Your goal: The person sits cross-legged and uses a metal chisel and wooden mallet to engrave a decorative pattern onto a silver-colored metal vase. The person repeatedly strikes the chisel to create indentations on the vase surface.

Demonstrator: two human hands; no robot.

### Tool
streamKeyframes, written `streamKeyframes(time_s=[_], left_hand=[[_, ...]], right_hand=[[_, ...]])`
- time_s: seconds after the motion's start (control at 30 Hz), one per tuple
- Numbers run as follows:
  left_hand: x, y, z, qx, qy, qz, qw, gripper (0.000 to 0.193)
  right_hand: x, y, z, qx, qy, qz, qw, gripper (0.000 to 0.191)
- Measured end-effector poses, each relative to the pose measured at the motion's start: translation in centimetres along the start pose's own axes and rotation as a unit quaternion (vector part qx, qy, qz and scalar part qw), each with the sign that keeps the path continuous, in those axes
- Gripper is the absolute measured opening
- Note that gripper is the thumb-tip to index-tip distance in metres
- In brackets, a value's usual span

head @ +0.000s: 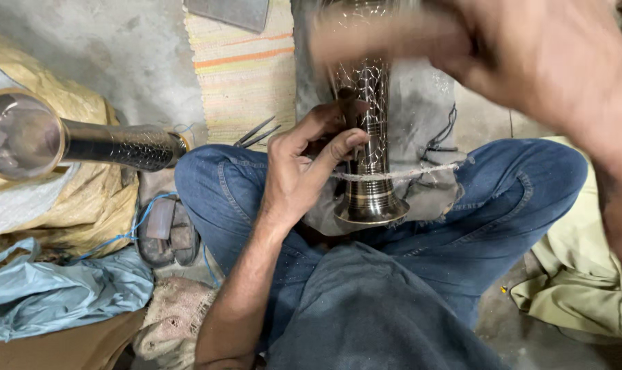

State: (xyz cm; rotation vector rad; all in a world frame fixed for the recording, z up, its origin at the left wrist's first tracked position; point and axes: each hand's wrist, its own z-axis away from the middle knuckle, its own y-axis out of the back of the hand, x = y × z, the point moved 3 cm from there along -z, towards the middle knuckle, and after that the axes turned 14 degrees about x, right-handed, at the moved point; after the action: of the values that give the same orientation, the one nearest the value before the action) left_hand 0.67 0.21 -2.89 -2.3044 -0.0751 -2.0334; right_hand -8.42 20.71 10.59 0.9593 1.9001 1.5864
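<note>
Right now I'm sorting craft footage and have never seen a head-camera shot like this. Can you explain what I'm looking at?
There is one picture, taken from a camera on the person's head, looking down at their own lap. They sit cross-legged in blue jeans on a bare floor.

The left hand pinches a small dark tool against a tall metal vase with fine engraved patterning. The vase stands flared end down between the knees, over a grey cloth. A cord runs around it.

The right hand is raised near the camera and blurred; what its grip holds, if anything, cannot be made out.

At the left a second, similar vase lies on its side on yellowish sacking. Beside the knee lie thin pointed metal tools at the edge of a striped mat, with crumpled cloths nearby.
</note>
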Motion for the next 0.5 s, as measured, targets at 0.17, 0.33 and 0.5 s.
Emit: streamKeyframes(time_s=[0.17, 0.33, 0.5], left_hand=[[-0.6, -0.6, 1.1, 0.059, 0.073, 0.127, 0.987, 0.034], [-1.9, -1.1, 1.9, 0.129, 0.112, 0.176, 0.969, 0.035], [-2.5, -1.3, 2.7, 0.180, 0.095, 0.179, 0.963, 0.030]], right_hand=[[1.6, -3.1, -2.0, -0.012, 0.044, -0.088, 0.995, 0.030], [0.5, -5.1, -5.2, 0.007, 0.143, 0.009, 0.990, 0.018], [-2.5, -2.9, -7.5, -0.055, 0.133, 0.051, 0.988, 0.016]])
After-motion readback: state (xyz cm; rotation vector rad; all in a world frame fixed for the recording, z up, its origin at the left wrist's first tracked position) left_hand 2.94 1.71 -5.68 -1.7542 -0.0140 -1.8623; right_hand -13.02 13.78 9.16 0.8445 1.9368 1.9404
